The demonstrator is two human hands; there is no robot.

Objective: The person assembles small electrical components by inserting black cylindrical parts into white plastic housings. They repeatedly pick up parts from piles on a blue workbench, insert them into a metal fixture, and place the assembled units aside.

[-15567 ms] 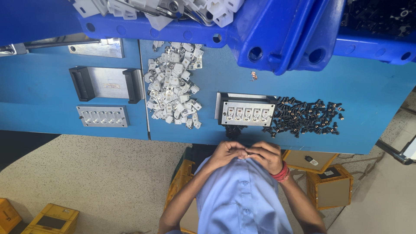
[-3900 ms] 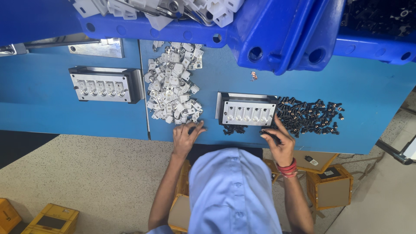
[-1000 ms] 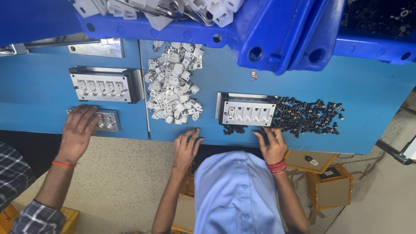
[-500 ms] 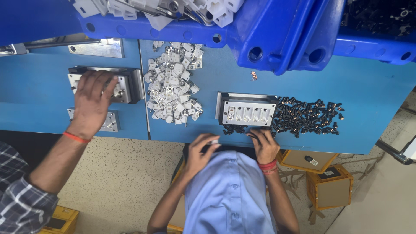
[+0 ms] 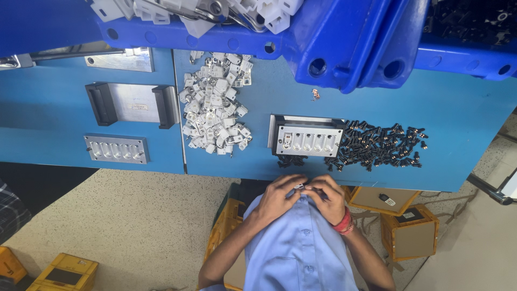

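Both my hands are raised to my chest, fingertips meeting. My left hand and my right hand, which wears a red wrist band, pinch a small white part between them. Just beyond them on the blue bench stands a grey fixture with a row of slots. A heap of small black parts lies to its right, and a few more lie at its front edge. A heap of white parts lies to its left.
On the left bench section sit a grey holder with black handles and a grey slotted plate. Blue bins overhang the far side. Cardboard boxes and yellow crates stand on the floor. A checked sleeve shows at the left edge.
My hands have drawn back from the bench edge and closed together at my chest. The other person's hand has left the grey holder, whose slotted insert is gone.
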